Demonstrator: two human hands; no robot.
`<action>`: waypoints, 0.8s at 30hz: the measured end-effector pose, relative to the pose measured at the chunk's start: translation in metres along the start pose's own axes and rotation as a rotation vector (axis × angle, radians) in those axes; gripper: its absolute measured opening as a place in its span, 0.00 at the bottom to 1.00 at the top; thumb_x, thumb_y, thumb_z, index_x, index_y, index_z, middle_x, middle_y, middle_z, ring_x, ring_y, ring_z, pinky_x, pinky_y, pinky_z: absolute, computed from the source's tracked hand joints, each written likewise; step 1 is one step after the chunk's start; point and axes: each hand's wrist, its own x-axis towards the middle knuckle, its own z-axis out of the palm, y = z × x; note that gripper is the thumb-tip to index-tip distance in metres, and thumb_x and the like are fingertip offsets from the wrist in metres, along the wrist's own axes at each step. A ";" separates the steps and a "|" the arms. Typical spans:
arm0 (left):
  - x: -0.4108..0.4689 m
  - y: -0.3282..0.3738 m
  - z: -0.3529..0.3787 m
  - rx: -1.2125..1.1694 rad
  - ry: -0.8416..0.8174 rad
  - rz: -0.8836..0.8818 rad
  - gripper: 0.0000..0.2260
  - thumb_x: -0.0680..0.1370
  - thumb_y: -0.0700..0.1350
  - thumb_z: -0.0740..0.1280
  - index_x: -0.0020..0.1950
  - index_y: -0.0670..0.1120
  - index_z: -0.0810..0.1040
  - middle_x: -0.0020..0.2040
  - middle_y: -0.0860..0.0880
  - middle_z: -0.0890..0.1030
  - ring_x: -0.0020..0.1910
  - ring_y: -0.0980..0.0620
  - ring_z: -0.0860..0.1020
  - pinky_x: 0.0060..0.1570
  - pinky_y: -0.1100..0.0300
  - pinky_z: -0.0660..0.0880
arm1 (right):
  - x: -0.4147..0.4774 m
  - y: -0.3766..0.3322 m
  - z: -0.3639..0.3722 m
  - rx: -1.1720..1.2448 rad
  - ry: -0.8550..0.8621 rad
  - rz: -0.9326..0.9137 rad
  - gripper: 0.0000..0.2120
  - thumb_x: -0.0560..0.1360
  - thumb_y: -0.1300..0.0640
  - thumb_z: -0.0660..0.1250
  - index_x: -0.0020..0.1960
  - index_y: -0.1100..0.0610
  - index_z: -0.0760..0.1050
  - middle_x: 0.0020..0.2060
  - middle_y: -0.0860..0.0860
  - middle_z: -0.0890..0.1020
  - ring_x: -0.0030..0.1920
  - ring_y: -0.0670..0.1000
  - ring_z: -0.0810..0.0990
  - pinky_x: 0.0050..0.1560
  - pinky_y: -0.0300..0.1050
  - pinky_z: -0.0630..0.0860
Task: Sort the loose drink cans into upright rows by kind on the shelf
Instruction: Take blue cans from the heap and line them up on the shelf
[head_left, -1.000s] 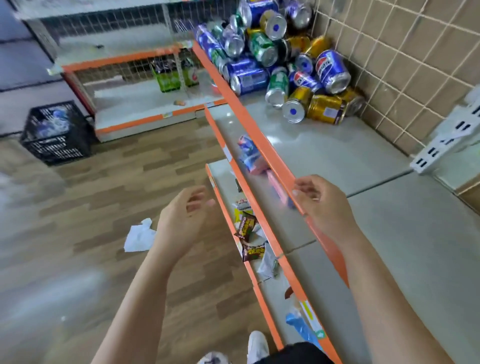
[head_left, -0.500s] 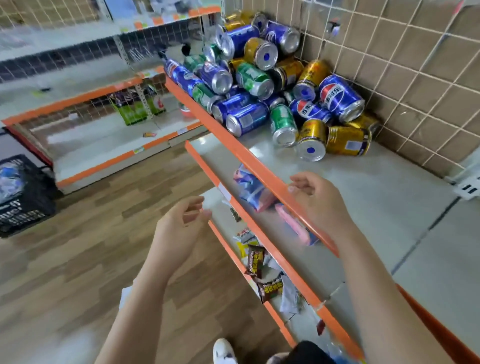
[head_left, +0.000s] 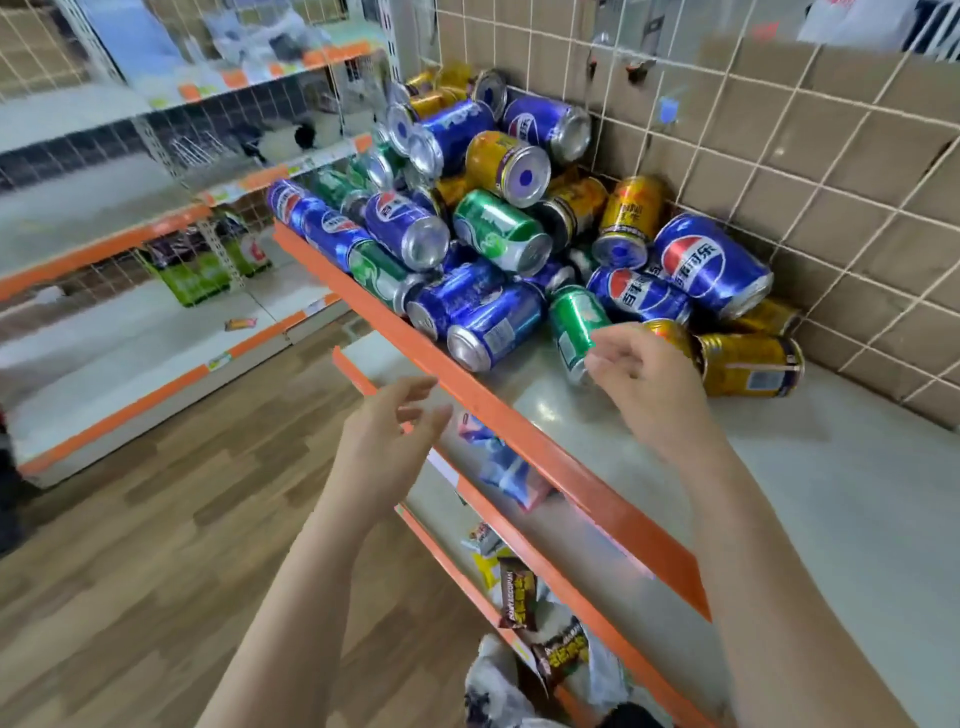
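Left hand: fingers spread and relaxed, holding nothing, raised over the wooden floor just beside the orange front lip of the shelf. Heap of cans (blue, green and gold, tumbled on one another) fills the shelf's far corner. Green can lies on its side at the heap's near edge. Right hand: over the shelf, fingers loosely curled and apart, gripping nothing; its fingertips are at the green can's lower end, contact not discernible. Gold can lies on its side just beyond that hand, near the wire grid
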 end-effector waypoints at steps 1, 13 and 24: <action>0.013 0.002 0.000 0.008 -0.005 0.012 0.14 0.77 0.46 0.66 0.62 0.49 0.76 0.56 0.55 0.78 0.48 0.60 0.75 0.45 0.75 0.69 | 0.012 -0.002 0.002 -0.023 0.012 -0.008 0.11 0.76 0.58 0.66 0.57 0.55 0.76 0.46 0.46 0.80 0.46 0.43 0.78 0.49 0.34 0.71; 0.124 0.027 0.033 0.160 -0.175 0.268 0.16 0.78 0.49 0.66 0.64 0.47 0.75 0.62 0.51 0.77 0.61 0.53 0.74 0.60 0.61 0.67 | 0.081 -0.001 0.011 -0.287 -0.004 0.106 0.15 0.77 0.54 0.64 0.63 0.55 0.73 0.58 0.51 0.78 0.58 0.51 0.75 0.56 0.41 0.69; 0.155 0.032 0.069 0.912 -0.165 0.508 0.33 0.60 0.59 0.76 0.57 0.45 0.70 0.45 0.45 0.74 0.44 0.43 0.74 0.30 0.56 0.64 | 0.100 -0.001 0.046 -0.634 -0.129 0.337 0.38 0.71 0.43 0.69 0.73 0.51 0.53 0.66 0.59 0.61 0.60 0.62 0.73 0.58 0.54 0.74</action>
